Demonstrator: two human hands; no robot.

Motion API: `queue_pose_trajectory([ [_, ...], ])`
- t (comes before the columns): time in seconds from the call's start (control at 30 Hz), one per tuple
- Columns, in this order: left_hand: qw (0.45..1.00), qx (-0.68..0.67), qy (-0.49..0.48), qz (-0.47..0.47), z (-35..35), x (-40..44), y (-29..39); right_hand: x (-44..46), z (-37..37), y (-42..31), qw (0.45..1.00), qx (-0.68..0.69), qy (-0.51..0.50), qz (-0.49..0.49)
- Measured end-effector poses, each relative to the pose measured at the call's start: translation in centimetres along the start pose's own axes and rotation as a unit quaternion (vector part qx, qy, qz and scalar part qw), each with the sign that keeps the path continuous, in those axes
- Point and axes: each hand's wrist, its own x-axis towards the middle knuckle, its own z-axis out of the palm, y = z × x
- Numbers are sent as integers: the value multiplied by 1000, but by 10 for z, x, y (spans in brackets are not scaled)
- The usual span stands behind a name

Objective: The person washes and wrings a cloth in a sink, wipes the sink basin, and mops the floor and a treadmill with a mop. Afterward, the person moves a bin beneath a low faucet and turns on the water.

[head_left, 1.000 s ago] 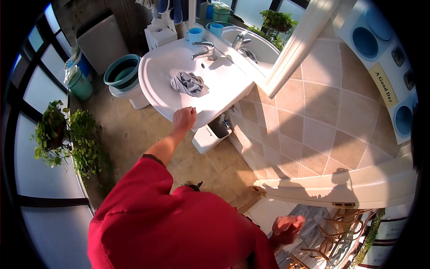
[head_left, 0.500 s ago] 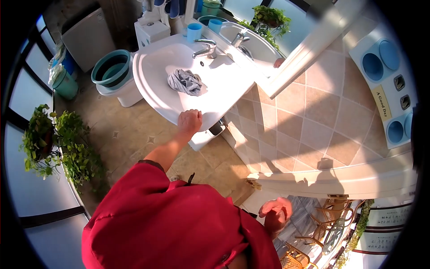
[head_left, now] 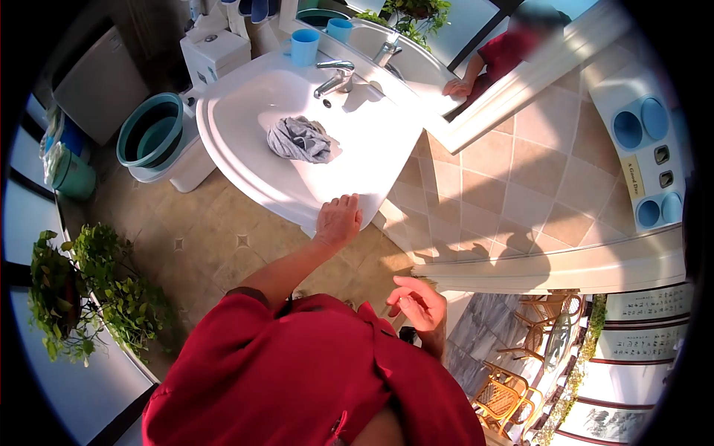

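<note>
My left hand [head_left: 339, 221] rests on the front rim of the white sink [head_left: 245, 175], its fingers stretched over the edge and holding nothing. A crumpled grey cloth [head_left: 299, 140] lies in the basin, beyond that hand and apart from it. Behind the cloth stands the chrome faucet [head_left: 336, 79]. My right hand [head_left: 419, 305] hangs in front of my body to the right, touching nothing, with its fingers loosely bent and apart. A light blue cup [head_left: 304, 47] is on the sink's back corner.
Left of the sink, a teal folding basin [head_left: 151, 132] sits on the toilet. Leafy plants [head_left: 111, 279] line the left window. A mirror frame [head_left: 513, 89] rises behind the sink. At right, a wall holder [head_left: 632, 175] carries blue cups; wicker chairs [head_left: 506, 390] stand beyond the doorway.
My left hand has shifted right along the sink rim, its fingers now straighter. My right hand has come up and closer to the sink. A person's reflection now shows in the mirror.
</note>
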Motion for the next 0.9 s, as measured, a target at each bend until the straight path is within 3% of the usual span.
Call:
queue_pose_trajectory([
  [0.1, 999, -4, -12, 42, -1, -1, -7, 28, 16, 16, 997, -51, -53, 27],
  [0.2, 993, -44, -89, 71, -9, 5, -24, 54, 24, 23, 992, -62, -87, 63],
  [0.3, 962, -160, -222, 18, -27, 20, -57, 88, 27, 40, 986, -95, -72, 115],
  [0.33, 960, -167, -224, 5, -28, 20, -67, 102, 27, 51, 984, -118, -72, 113],
  [0.43, 976, -105, -190, 13, -55, 20, -98, 149, 38, 50, 986, -126, -62, 87],
  [0.57, 996, 3, -94, -8, -94, 36, -177, 259, 53, 81, 978, -194, 12, -77],
  [0.6, 997, 37, -68, -13, -104, 43, -191, 293, 56, 83, 962, -240, -17, -131],
  [0.63, 997, 57, -45, -12, -117, 51, -203, 324, 65, 83, 947, -311, -41, -61],
  [0.7, 994, 80, 31, -71, -136, 68, -235, 407, 101, 117, 896, -416, -15, -153],
  [0.8, 993, 72, 35, -91, -145, 76, -257, 441, 141, 122, 841, -524, -124, 53],
  [0.83, 993, 76, 17, -94, -147, 79, -257, 446, 146, 133, 818, -563, -117, 2],
  [0.9, 995, 74, 24, -65, -147, 81, -259, 459, 139, 158, 856, -510, -77, -37],
])
